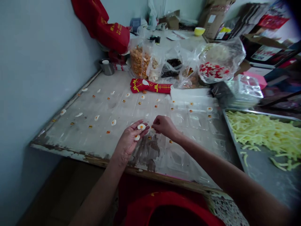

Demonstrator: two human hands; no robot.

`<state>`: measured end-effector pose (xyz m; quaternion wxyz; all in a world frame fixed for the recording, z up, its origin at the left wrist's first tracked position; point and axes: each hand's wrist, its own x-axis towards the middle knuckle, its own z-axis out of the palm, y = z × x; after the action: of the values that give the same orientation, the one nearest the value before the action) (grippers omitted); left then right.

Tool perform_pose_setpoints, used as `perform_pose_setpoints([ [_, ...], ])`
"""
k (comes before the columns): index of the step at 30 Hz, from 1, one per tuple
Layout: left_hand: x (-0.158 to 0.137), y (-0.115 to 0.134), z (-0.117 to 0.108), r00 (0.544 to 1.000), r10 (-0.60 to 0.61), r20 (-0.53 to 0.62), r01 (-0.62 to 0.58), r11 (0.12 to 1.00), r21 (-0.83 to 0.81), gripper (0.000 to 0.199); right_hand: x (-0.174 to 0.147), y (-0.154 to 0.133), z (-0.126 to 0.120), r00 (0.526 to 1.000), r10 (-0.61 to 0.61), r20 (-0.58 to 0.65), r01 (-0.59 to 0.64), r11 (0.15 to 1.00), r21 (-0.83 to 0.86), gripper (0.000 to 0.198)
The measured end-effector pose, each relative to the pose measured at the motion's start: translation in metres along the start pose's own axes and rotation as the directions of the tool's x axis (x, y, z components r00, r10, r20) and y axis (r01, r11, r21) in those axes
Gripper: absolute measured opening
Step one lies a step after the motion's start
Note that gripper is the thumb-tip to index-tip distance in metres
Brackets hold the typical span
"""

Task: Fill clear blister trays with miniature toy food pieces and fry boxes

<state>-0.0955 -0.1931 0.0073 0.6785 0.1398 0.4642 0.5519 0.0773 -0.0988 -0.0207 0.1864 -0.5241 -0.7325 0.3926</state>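
Note:
My left hand (129, 138) holds fried-egg gummy candies: one egg gummy (141, 126) lies across the fingers and another shows by the palm. Just to its right, my right hand (164, 127) is closed in a pinch, with a small pale and orange piece, which looks like another egg gummy (152, 127), at its fingertips. Below the hands sits a small burger-shaped candy (149, 137). Clear plastic trays (176, 157) cover the table in rows. Many hold a small burger candy, often with an egg gummy (113, 122) beside it.
A metal tray of pale yellow strips (265, 128) stands at the right. Along the back are clear bags of orange snacks (139, 61) and red-and-white pieces (213, 69), a red cloth sleeve (151, 86) and a metal cup (108, 67). A wall (35, 62) borders the left side.

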Motion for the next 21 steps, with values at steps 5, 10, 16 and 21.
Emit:
perform_pose_setpoints([
  [5, 0.002, -0.008, 0.011, 1.0, -0.009, -0.008, 0.011, 0.985, 0.171, 0.055, -0.005, -0.007, -0.025, 0.986, -0.169, -0.009, 0.169, 0.986, -0.001, 0.02],
  [10, 0.019, -0.017, 0.045, 0.986, -0.078, 0.15, 0.024, 0.943, 0.332, 0.042, -0.018, 0.0, -0.058, 0.948, -0.276, 0.158, 0.255, 0.957, 0.138, 0.012],
  [16, 0.039, -0.034, 0.085, 0.975, -0.081, 0.206, -0.01, 0.913, 0.407, 0.028, -0.029, 0.035, -0.101, 0.973, -0.009, 0.23, -0.072, 0.937, 0.341, 0.022],
  [21, 0.046, -0.041, 0.087, 0.992, -0.034, 0.122, 0.001, 0.966, 0.257, 0.031, -0.05, 0.061, -0.085, 0.955, 0.283, 0.09, -0.286, 0.802, 0.524, 0.027],
])
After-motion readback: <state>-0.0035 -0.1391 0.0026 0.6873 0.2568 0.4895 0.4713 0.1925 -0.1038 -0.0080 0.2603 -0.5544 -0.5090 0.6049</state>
